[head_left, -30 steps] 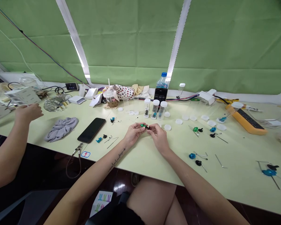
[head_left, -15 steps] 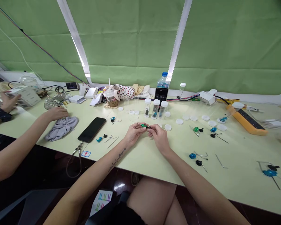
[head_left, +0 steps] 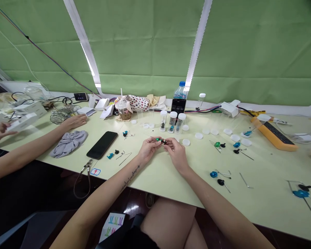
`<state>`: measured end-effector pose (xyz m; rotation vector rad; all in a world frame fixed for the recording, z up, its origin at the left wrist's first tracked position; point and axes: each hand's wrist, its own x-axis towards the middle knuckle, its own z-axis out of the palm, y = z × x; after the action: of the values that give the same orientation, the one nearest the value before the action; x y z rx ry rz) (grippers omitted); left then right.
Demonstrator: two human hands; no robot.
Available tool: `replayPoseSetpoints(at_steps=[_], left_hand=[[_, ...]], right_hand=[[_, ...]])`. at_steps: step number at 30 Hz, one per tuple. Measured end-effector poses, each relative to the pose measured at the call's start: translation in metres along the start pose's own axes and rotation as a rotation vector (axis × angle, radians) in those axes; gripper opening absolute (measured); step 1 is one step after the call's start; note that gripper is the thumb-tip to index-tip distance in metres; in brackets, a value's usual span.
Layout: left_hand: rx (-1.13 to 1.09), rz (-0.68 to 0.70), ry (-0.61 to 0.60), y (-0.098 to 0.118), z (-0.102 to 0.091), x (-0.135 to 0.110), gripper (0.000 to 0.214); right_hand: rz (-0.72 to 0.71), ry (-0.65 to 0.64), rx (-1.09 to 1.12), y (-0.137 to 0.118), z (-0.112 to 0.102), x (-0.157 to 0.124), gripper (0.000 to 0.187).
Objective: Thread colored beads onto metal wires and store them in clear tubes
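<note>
Co-worker's hand (head_left: 76, 121) moved right; wearer's hands (head_left: 147, 149) (head_left: 175, 152) pinch green-black piece (head_left: 158, 139); upright phone (head_left: 178, 105) reads 01:44:48.

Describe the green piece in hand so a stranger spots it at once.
Along the pale table, find the three capped tubes standing close together. Just in front of them, the left hand pinches the green piece, with a black piece beside it at the right hand. Unlike the green part lying on the table to the right, this one is held.

A small bright-green piece (head_left: 158, 139) and a black part (head_left: 164, 142) beside it, both partly hidden, sit pinched between left hand (head_left: 147, 148) and right hand (head_left: 175, 151)
</note>
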<state>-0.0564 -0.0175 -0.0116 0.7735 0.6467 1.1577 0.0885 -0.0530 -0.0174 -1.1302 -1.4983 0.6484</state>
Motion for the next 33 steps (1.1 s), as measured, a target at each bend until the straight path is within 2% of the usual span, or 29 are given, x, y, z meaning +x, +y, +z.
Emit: replayPoseSetpoints(at_steps=[4,18,33], left_hand=[[0.001,-0.014,-0.031,0.001,0.0012,-0.0022,0.025],[-0.003,0.0,-0.09,-0.0015,-0.002,-0.001,0.025],[0.012,-0.008,-0.053,-0.0008,-0.0011,-0.0025,0.027]], right_hand=[[0.006,-0.01,0.011,0.0012,0.0,-0.0006,0.015],[0.035,-0.031,0.011,0.0006,0.0005,-0.0008,0.019],[0.083,-0.064,0.02,-0.0008,-0.0017,-0.0005,0.031]])
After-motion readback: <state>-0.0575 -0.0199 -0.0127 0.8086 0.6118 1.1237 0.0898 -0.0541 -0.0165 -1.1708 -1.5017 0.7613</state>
